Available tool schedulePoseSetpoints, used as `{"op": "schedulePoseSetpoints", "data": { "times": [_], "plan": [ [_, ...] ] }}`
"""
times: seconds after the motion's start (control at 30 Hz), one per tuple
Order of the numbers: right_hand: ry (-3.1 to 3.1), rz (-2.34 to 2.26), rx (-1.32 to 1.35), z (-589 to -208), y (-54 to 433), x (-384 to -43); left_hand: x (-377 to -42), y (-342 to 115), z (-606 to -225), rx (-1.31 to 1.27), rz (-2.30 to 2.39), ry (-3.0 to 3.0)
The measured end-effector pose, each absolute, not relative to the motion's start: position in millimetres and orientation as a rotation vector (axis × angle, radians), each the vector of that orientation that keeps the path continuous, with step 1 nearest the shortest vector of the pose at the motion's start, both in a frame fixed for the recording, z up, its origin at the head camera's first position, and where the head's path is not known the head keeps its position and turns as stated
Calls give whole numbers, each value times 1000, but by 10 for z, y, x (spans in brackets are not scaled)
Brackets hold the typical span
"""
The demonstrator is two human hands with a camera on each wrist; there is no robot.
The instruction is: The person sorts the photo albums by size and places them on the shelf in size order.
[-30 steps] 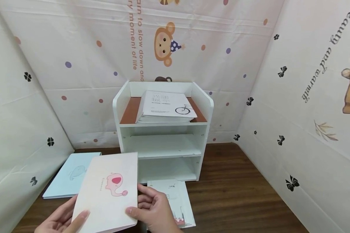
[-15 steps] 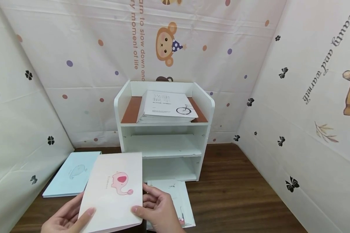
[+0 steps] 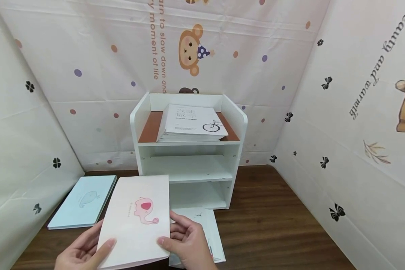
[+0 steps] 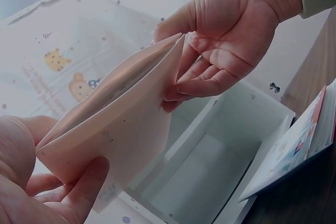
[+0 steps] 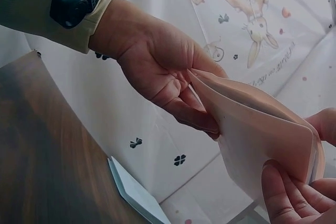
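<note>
A pale cream notebook [image 3: 135, 225] with a pink elephant on its cover is held up in front of the shelf, tilted toward me. My left hand [image 3: 86, 249] pinches its left edge, thumb on the cover and fingers behind. On the right edge, my right hand [image 3: 189, 240] grips it the same way. Both wrist views show the notebook [image 4: 121, 114] from below, its pages slightly parted at one edge. A light blue notebook [image 3: 82, 202] with a whale drawing lies on the table to the left. Behind my right hand, a white booklet [image 3: 206, 228] lies partly covered.
A white three-level shelf [image 3: 185, 176] stands at the back centre, a stack of white books [image 3: 195, 122] on its top level. Printed cloth walls [image 3: 98, 48] close in the dark wooden table [image 3: 266, 225] on three sides.
Both hands have shifted the elephant notebook to the right, covering more of the white booklet and uncovering the blue notebook. The grip looks unchanged.
</note>
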State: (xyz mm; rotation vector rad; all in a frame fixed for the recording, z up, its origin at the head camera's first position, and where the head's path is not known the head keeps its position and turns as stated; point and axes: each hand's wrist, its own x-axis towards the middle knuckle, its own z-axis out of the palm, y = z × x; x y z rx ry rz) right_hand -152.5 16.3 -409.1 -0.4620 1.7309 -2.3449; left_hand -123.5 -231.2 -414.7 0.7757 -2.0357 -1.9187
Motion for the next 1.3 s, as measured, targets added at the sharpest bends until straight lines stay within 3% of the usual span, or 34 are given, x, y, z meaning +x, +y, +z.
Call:
{"op": "schedulePoseSetpoints", "data": {
  "times": [1.3],
  "plan": [
    [1785,-2368,-446,-4034,371,-1484,-1223,-2093,-4090,589,-2001,-2046]
  ]
}}
